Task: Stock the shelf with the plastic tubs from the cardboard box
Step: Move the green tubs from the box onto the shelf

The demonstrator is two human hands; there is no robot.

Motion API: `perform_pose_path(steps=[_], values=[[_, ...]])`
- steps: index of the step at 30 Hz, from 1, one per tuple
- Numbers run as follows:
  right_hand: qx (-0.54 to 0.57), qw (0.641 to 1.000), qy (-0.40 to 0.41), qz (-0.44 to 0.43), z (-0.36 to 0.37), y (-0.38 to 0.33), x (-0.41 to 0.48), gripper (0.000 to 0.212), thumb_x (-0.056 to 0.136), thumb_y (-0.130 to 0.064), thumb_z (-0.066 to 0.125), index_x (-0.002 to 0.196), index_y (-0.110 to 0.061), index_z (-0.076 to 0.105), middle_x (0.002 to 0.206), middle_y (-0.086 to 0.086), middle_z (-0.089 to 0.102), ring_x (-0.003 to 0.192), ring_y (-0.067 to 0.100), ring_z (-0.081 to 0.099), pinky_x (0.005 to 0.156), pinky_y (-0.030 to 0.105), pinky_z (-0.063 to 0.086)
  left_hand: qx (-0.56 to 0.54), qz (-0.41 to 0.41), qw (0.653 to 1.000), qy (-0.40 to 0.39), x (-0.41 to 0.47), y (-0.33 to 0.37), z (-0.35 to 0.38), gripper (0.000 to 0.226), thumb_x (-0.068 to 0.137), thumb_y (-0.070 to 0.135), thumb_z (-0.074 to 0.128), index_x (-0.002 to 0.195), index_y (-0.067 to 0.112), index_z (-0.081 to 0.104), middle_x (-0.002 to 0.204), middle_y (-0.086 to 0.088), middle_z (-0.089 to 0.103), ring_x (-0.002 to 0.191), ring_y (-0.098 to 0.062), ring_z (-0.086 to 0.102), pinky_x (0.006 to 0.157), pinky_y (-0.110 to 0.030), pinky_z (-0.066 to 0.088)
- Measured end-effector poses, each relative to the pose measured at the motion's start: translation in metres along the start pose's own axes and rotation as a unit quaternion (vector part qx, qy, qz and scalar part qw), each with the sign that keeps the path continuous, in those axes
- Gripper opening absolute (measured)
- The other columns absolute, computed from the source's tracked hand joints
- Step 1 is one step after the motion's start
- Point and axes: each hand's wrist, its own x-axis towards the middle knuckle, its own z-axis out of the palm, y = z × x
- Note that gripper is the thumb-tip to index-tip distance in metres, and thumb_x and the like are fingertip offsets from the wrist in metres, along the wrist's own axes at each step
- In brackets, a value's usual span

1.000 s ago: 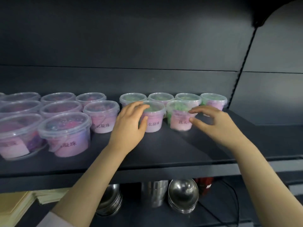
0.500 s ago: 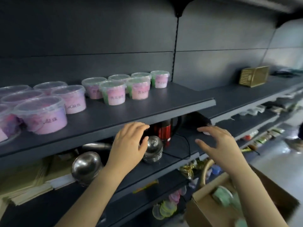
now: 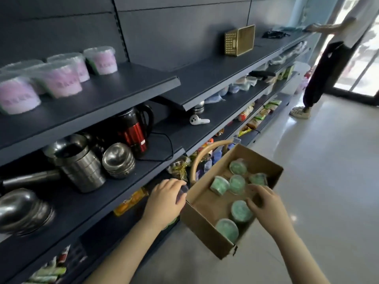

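An open cardboard box [image 3: 202,224] stands on the floor at lower right, holding several plastic tubs with green contents [image 3: 238,184]. My right hand [image 3: 264,206] reaches down into the box, fingers spread and lightly curled over one green tub [image 3: 241,211], holding nothing that I can see. My left hand [image 3: 164,201] hovers just left of the box's near corner, fingers loosely bent and empty. Pink and green tubs [image 3: 61,78] stand in rows on the dark upper shelf [image 3: 114,95] at upper left.
Steel bowls and pots [image 3: 118,158] and a red-and-black kettle [image 3: 135,132] fill the shelf below. A wooden basket handle [image 3: 203,154] arcs behind the box. A gold basket [image 3: 239,39] sits further along. Another person [image 3: 328,64] stands at the aisle's far end.
My view swung down and right from the upper shelf to the box. Both hands dropped from the shelved tubs; the right one now reaches into the box.
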Motion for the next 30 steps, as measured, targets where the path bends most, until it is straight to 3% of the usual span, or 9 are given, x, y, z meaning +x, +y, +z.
perform_pose_path(steps=[9,13,19,24,30], values=[[0.064,0.993,-0.008,0.097,-0.032,0.133,0.008,0.040,0.086,-0.033,0.067,0.124,-0.026,0.058,0.122,-0.003,0.061,0.119,0.023,0.053,0.099,0.042,0.046,-0.061,-0.013,0.991,-0.120,0.032,0.090,0.102,0.033,0.093,0.035,0.052,0.123,0.023,0.057,0.123,0.010,0.057,0.118,-0.012,0.047,0.096,-0.028,0.040],[0.093,0.987,-0.007,0.132,-0.025,0.163,0.019,0.037,0.087,-0.031,0.068,0.122,-0.023,0.060,0.120,-0.004,0.062,0.116,0.019,0.055,0.096,0.035,0.046,-0.073,-0.022,0.985,-0.155,0.057,0.100,0.128,0.032,0.094,0.034,0.052,0.123,0.022,0.056,0.122,0.009,0.056,0.116,-0.012,0.049,0.096,-0.030,0.041],[0.092,0.978,-0.049,0.181,0.009,0.193,0.043,0.039,0.087,-0.028,0.068,0.123,-0.018,0.059,0.120,0.001,0.062,0.112,0.019,0.057,0.094,0.031,0.046,-0.079,-0.034,0.973,-0.216,0.104,0.093,0.179,0.034,0.093,0.031,0.055,0.125,0.019,0.056,0.126,0.004,0.056,0.118,-0.019,0.047,0.098,-0.033,0.039],[0.089,0.968,-0.109,0.210,0.080,0.206,0.080,0.046,0.088,-0.027,0.067,0.130,-0.018,0.053,0.127,0.002,0.058,0.119,0.019,0.053,0.093,0.023,0.037,-0.060,-0.007,0.953,-0.296,0.166,0.053,0.244,0.040,0.094,0.033,0.052,0.132,0.020,0.050,0.135,0.004,0.049,0.123,-0.019,0.043,0.101,-0.033,0.034],[0.163,0.921,-0.057,0.349,0.166,0.229,0.136,0.059,0.090,-0.028,0.064,0.143,-0.017,0.040,0.145,0.002,0.046,0.134,0.020,0.041,0.109,0.033,0.034,-0.053,0.037,0.935,-0.350,0.244,0.007,0.336,0.046,0.095,0.033,0.050,0.139,0.018,0.044,0.143,0.001,0.042,0.129,-0.021,0.039,0.107,-0.035,0.032]])
